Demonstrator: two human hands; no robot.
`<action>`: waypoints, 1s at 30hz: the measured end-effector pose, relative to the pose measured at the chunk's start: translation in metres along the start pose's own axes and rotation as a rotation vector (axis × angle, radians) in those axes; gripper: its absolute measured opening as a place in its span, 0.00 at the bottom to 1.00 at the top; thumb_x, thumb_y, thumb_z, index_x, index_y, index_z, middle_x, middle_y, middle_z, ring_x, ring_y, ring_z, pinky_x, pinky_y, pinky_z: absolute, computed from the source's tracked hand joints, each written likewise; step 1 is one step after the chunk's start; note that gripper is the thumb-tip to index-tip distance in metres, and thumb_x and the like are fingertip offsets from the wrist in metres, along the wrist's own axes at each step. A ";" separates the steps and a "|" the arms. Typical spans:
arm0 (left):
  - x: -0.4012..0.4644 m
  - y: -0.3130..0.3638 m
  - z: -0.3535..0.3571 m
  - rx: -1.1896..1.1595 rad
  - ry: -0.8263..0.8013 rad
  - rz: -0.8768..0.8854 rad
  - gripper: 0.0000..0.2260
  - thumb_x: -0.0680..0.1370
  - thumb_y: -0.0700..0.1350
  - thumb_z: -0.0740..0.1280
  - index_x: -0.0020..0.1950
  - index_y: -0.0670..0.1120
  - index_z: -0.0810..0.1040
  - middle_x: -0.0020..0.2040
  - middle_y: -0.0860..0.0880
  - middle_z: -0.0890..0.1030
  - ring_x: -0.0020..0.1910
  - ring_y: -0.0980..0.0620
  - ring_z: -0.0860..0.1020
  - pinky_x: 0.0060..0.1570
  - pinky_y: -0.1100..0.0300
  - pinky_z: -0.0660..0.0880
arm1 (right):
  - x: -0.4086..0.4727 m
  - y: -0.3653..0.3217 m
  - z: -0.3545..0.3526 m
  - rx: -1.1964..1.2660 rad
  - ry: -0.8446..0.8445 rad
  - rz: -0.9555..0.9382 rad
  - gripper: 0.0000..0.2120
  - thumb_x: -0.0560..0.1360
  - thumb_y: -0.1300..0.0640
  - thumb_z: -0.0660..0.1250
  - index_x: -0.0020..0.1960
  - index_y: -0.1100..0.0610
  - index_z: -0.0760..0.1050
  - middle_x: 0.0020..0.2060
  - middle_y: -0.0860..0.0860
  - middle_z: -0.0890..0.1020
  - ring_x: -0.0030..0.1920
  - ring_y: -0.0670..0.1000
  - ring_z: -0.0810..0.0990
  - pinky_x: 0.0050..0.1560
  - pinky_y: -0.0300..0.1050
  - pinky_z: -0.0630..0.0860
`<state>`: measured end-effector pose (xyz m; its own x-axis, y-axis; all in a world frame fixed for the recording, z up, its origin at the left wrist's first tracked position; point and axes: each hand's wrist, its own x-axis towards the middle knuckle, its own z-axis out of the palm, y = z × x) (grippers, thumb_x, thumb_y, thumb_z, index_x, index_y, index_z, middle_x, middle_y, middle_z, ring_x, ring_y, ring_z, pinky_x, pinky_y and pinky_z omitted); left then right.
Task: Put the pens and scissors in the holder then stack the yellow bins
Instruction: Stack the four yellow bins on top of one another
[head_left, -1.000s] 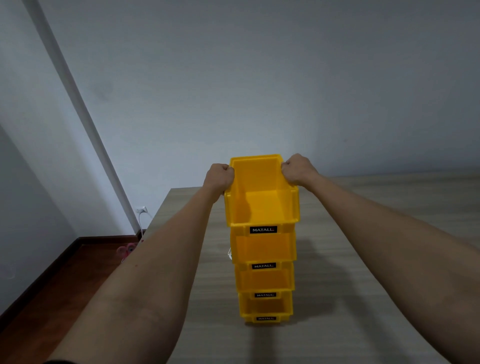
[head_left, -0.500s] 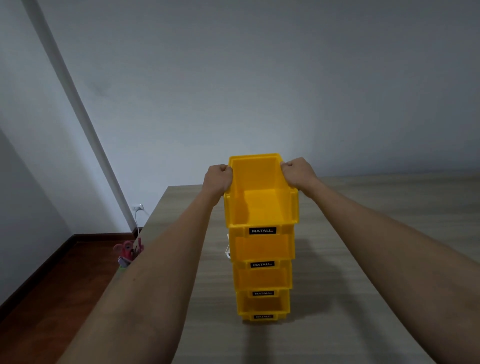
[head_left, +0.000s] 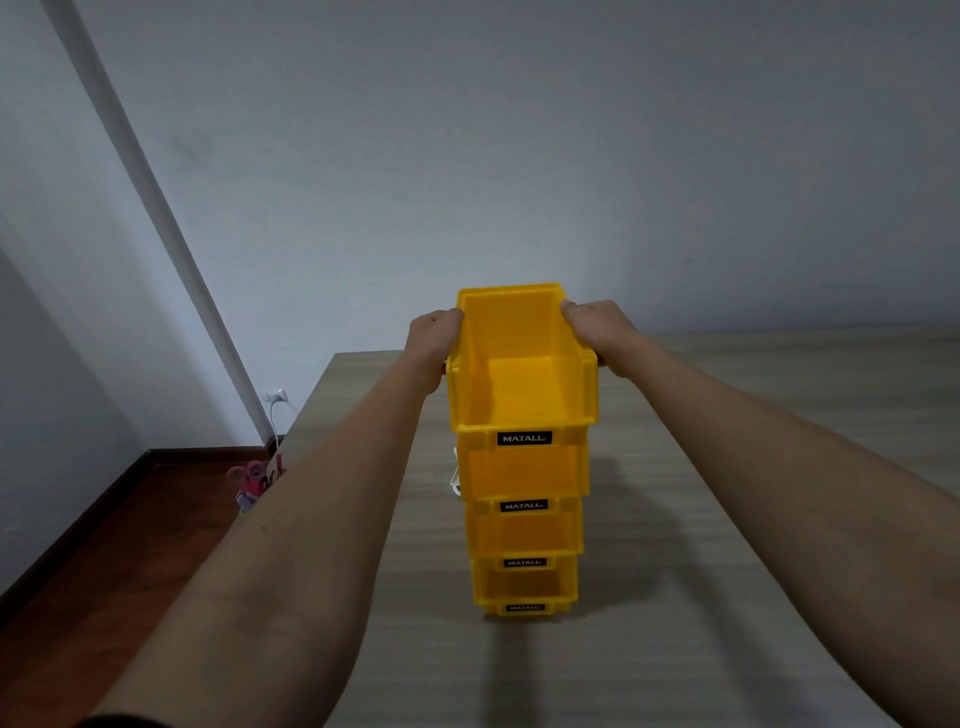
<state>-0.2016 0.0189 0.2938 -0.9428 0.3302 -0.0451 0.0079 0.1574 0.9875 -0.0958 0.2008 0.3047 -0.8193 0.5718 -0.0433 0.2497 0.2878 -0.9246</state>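
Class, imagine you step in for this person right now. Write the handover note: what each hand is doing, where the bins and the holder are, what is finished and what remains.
Left hand: grips the left wall of the top bin.
Right hand: grips its right wall.
Four yellow bins stand as one stack on the table, top bin on it.
The holder, with pink handles sticking out, stands at the table's left edge, partly hidden by the left forearm.
Done: stacking, apparently; holder seems filled, contents unclear.
Left: release the top bin, check it sits square.

holder (head_left: 254, 488) mostly hidden behind left forearm, its contents blurred
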 end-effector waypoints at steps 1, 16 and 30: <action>0.000 0.000 -0.001 -0.019 -0.014 -0.030 0.10 0.80 0.48 0.61 0.56 0.45 0.76 0.51 0.45 0.79 0.49 0.46 0.78 0.44 0.53 0.76 | -0.002 -0.001 -0.001 0.017 -0.019 0.017 0.26 0.81 0.46 0.58 0.66 0.68 0.71 0.61 0.67 0.78 0.60 0.66 0.80 0.59 0.61 0.77; 0.000 -0.058 -0.022 0.410 0.167 0.089 0.22 0.81 0.55 0.52 0.54 0.39 0.77 0.52 0.40 0.79 0.50 0.42 0.78 0.49 0.49 0.73 | -0.002 0.040 0.000 -0.050 0.131 -0.066 0.29 0.82 0.41 0.48 0.38 0.60 0.74 0.34 0.57 0.75 0.35 0.55 0.73 0.39 0.47 0.69; -0.089 -0.251 -0.006 0.979 -0.034 -0.020 0.29 0.81 0.56 0.52 0.79 0.49 0.47 0.80 0.42 0.47 0.79 0.42 0.43 0.75 0.42 0.47 | -0.072 0.237 0.036 -0.837 -0.051 0.087 0.30 0.82 0.49 0.54 0.80 0.54 0.48 0.80 0.56 0.49 0.80 0.59 0.47 0.75 0.59 0.53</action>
<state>-0.1212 -0.0554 0.0503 -0.9358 0.3432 -0.0802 0.2793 0.8610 0.4251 0.0040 0.2003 0.0754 -0.7964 0.5891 -0.1371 0.5972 0.7300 -0.3324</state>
